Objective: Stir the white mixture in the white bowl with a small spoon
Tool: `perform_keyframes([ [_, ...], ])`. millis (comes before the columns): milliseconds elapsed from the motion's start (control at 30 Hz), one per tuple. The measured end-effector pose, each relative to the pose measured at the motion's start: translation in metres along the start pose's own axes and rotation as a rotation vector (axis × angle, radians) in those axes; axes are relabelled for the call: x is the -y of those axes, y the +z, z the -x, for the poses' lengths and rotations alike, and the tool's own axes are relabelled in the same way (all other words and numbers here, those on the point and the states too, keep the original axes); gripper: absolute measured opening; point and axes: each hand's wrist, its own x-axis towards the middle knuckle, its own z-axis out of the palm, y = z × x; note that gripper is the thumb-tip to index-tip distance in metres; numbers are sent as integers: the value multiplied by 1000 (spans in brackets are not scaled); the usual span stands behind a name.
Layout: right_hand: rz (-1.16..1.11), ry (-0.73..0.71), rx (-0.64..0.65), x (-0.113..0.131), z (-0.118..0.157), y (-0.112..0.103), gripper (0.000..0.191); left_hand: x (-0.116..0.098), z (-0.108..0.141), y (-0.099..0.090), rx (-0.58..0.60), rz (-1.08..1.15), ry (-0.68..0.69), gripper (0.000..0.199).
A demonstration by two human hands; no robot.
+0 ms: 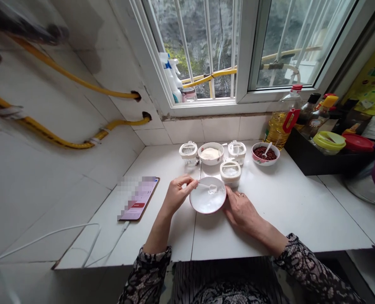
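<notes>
A white bowl (pixel 206 207) with white contents stands on the counter in front of me. My left hand (pixel 180 192) pinches the handle of a small white spoon (pixel 211 188), whose end is over the bowl and carries some white stuff. Against the bowl's right side my right hand (pixel 239 207) is closed round the rim, thumb near the edge, the fingers partly hidden. Just behind the bowl is a lidded clear jar (pixel 231 173) with white contents. Farther back sit a bowl of pale powder (pixel 210 154) between two lidded jars (pixel 189 152) and a bowl of dark red beans (pixel 266 155) with a white spoon.
On the left lies a phone (pixel 139 198) with a white cable (pixel 116 238). An oil bottle (pixel 280 122) and a black box (pixel 314 156) of sauce bottles and lidded tubs stand at the right. A metal pot (pixel 365 181) is at the right edge. Behind is a barred window (pixel 203 46).
</notes>
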Motion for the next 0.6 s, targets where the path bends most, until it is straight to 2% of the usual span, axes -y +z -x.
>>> perform_keyframes([
  [300,11,-13,-19,0,-1,2,78,-7,3,11,92,-140,56,31],
  [500,-19,1,12,0,0,2,80,-5,2,9,135,-106,70,31],
  [600,-18,9,12,0,0,2,79,-2,2,9,132,-59,35,31],
])
